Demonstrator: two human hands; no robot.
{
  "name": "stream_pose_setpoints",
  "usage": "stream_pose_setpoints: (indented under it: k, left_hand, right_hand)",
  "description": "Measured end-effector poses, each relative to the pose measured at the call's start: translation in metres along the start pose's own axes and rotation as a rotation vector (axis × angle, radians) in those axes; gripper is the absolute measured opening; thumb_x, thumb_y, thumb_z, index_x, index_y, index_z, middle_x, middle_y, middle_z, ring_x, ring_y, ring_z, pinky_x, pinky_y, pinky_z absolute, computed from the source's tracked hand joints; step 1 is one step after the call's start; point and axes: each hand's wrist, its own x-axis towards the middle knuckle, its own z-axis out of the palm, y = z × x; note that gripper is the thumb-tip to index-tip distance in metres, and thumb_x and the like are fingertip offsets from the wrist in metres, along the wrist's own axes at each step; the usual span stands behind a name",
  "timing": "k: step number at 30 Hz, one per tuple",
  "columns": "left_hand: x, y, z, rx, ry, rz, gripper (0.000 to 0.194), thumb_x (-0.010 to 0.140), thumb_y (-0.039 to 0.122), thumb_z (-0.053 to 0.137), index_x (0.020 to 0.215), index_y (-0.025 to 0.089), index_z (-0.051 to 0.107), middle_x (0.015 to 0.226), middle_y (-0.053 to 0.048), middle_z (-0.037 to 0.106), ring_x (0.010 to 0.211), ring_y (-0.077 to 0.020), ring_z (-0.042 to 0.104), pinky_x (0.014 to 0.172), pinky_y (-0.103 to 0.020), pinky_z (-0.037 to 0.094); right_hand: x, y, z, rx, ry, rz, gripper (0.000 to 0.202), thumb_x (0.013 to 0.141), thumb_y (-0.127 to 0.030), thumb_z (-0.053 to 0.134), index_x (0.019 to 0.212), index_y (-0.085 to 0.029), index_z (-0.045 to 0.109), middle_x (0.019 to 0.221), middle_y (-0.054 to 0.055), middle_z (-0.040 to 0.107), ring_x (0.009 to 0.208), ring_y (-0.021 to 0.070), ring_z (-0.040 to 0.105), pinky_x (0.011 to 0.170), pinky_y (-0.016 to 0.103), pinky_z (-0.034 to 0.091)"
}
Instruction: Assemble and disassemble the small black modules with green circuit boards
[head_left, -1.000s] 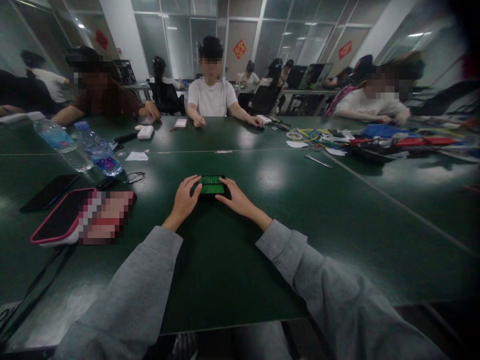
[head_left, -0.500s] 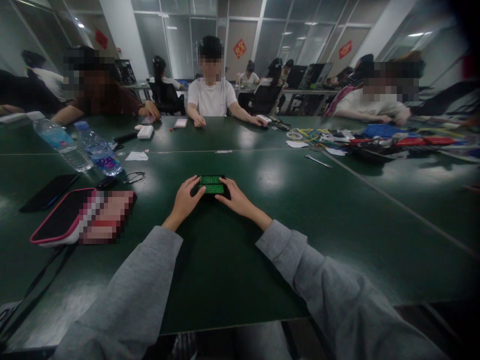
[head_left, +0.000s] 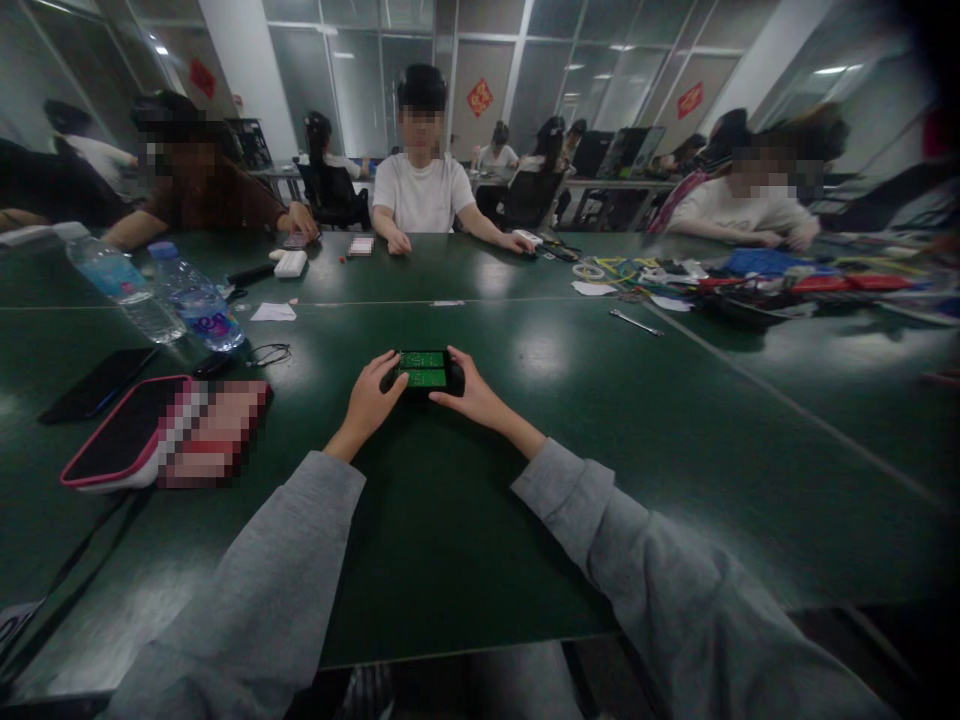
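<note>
Left hand [head_left: 376, 388] hides part of one end of the black rectangular handheld device [head_left: 454, 377], right hand [head_left: 474, 390] part of the other; marks on its green panels [head_left: 423, 378], too tiny to read! Both gray fabric sleeves [head_left: 255, 580] run off the bottom edge, and blocky blur swallows a flat pink-and-red item [head_left: 214, 435].

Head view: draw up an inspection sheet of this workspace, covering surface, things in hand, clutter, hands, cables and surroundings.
Surface: green table, glossy, with seam lines.
Things in hand: black device showing two green panels; details too small to read.
Clutter: white-capped bottle, blue-capped bottle and pink-rimmed object at left; wrench right of centre.
Hands: left hand and right hand grip the device's opposite ends.
Cables: tangled cables at far right, among other items.
Surroundings: person in white across the table; others nearby; glass partitions behind.
</note>
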Motion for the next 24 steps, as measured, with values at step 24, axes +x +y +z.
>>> stream_pose_setpoints:
  k: [24]
  left_hand:
    - [0.002,-0.011,0.002,-0.194,0.082,-0.143,0.048,0.092,0.044,0.063,0.131,0.017,0.062,0.134,-0.016,0.065,0.115,-0.0277,0.067,0.100,-0.047,0.054]
  right_hand:
    - [0.000,0.000,-0.006,0.070,-0.088,0.019,0.110,0.065,-0.062,0.086,0.153,-0.027,0.029,0.138,0.012,0.031,0.134,0.0321,0.041,0.118,0.056,0.037]
